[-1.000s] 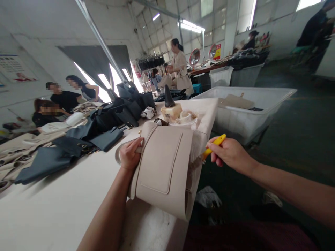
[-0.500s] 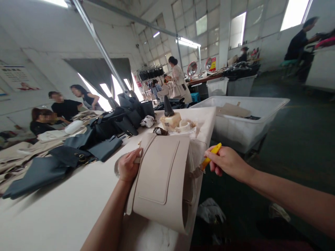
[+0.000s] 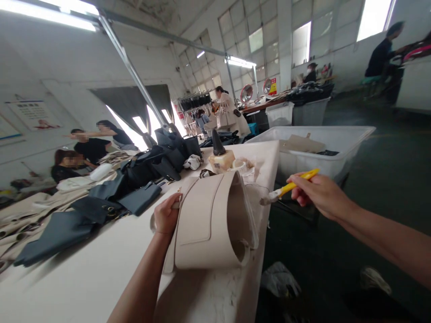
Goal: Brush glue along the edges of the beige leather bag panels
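Observation:
A curved beige leather bag body [image 3: 202, 224] lies on the white work table [image 3: 77, 278], its open end turned up to the right and its lining side showing. My left hand [image 3: 166, 214] grips its near edge. My right hand [image 3: 319, 195] is off the table's right side, a little apart from the bag, and holds a yellow-handled tool [image 3: 296, 184] with a pale tip pointing left. Beyond the bag stand a black cone [image 3: 218, 146] on a cream block [image 3: 220, 160] and some crumpled white paper [image 3: 240, 167].
Dark grey bag panels [image 3: 139, 198] and black bags [image 3: 168, 157] lie along the table's left side. A white plastic bin [image 3: 313, 157] holding beige pieces stands beyond the table's right edge. Seated co-workers [image 3: 81, 152] are at far left. Dark floor lies right.
The bag's open end has swung up and round, showing more of its inside. My right hand has moved right, away from the bag, with the yellow tool. The view has tilted slightly.

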Action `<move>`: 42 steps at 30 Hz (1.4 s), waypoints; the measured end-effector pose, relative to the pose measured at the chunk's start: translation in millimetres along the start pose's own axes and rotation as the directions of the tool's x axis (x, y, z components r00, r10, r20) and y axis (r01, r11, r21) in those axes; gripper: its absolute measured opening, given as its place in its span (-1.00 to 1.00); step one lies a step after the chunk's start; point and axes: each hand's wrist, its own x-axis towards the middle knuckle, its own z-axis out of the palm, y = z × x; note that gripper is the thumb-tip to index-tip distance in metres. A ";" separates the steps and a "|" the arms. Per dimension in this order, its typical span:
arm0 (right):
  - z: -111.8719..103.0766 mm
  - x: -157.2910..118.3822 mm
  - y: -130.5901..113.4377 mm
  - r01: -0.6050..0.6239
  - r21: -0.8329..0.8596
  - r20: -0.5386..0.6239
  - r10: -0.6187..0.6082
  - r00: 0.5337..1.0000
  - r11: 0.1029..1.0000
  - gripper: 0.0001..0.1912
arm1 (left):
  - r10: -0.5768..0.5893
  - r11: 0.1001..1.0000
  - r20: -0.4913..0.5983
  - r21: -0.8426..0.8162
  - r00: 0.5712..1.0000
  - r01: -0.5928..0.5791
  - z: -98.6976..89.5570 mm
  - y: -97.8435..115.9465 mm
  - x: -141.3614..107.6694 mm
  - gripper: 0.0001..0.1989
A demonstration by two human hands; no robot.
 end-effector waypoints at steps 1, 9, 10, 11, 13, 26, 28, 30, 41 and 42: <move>-6.3 -3.1 -1.7 -0.015 0.019 -0.039 0.016 0.999 1.000 -0.83 | -0.007 1.000 -0.025 -0.002 1.000 0.007 -0.9 -0.4 9.0 -0.74; -33.9 -21.7 -4.0 -0.040 0.143 -0.189 0.067 0.980 0.989 -0.86 | 0.101 0.978 -0.375 0.207 0.922 -0.023 -26.3 23.2 35.2 -0.78; -35.6 -23.1 -0.3 -0.047 0.151 -0.186 0.075 0.980 0.987 -0.86 | 0.141 0.972 -0.368 0.230 0.919 -0.057 -28.0 26.3 24.1 -0.79; -36.9 -24.4 4.2 -0.054 0.155 -0.173 0.081 0.982 0.986 -0.85 | 0.178 0.967 -0.361 0.238 0.915 -0.094 -29.3 29.2 11.2 -0.80; -38.2 -27.0 14.2 -0.060 0.148 -0.139 0.081 0.987 0.987 -0.81 | 0.220 0.957 -0.327 0.253 0.919 -0.139 -31.8 35.9 -15.9 -0.81; -33.7 -47.6 26.6 -0.085 0.117 0.022 0.083 0.996 0.990 -0.75 | -0.004 0.967 0.040 0.254 0.999 -0.006 -66.9 63.3 -79.4 -0.66; -39.6 -48.7 29.4 -0.095 0.118 -0.009 0.096 0.995 0.988 -0.76 | -0.131 0.968 0.257 0.244 0.958 0.067 -73.8 61.8 -73.4 -0.54; -44.3 -49.0 31.0 -0.117 0.136 -0.045 0.124 0.991 0.984 -0.78 | -0.246 0.961 0.477 0.233 0.844 0.149 -78.1 59.9 -65.7 -0.48; -52.3 -55.6 23.7 -0.199 0.211 -0.129 0.229 0.965 0.957 -0.86 | -0.304 0.952 0.734 0.244 0.607 0.183 -59.4 32.7 -2.0 -0.58; -52.8 -55.1 23.4 -0.204 0.221 -0.130 0.237 0.963 0.954 -0.86 | -0.297 0.954 0.738 0.253 0.606 0.160 -52.3 29.5 7.7 -0.52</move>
